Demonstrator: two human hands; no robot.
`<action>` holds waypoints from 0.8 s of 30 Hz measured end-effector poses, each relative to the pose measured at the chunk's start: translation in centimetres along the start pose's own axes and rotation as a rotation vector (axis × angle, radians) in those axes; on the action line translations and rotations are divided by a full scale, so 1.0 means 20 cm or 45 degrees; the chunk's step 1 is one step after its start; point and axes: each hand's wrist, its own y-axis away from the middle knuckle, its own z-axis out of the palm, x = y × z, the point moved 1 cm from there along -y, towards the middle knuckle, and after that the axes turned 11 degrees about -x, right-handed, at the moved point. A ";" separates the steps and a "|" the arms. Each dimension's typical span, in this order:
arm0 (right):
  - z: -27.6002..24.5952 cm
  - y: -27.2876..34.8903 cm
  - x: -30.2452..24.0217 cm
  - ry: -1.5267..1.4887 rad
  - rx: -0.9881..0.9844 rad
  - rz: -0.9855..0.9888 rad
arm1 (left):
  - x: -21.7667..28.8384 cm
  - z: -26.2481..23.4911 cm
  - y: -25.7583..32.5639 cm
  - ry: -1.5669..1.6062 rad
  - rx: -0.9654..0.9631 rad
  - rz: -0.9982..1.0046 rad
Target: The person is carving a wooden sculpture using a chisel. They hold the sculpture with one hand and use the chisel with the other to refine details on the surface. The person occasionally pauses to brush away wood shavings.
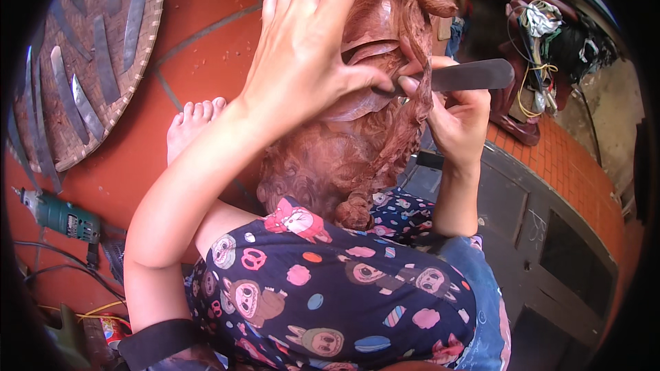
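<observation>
Your left hand (302, 48) lies with fingers spread on the wooden carving (330, 154); your right hand (456, 118) curls around a flat blade (474, 75).

The wood carving (316, 158) is set before the lap (337, 268), overlaid by the left hand (309, 41); at its right, a flat chisel (481, 75) is held in the right hand (457, 120). Leftward, chisel blades (106, 62) are laid in a woven tray (155, 27), and a power tool (65, 216) is placed nearer the body.
</observation>
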 end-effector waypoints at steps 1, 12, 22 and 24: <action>0.00 -0.01 0.02 0.019 -0.054 -0.069 | 0.01 0.00 0.02 0.002 -0.020 -0.034; -0.03 -0.01 0.04 -0.052 -0.097 0.057 | 0.05 0.01 0.03 -0.064 -0.028 -0.202; -0.02 0.00 0.04 -0.181 -0.081 0.078 | 0.04 0.01 0.08 -0.096 -0.022 -0.274; -0.02 -0.06 -0.03 -0.168 -0.034 0.174 | 0.03 0.04 0.07 -0.141 0.041 -0.255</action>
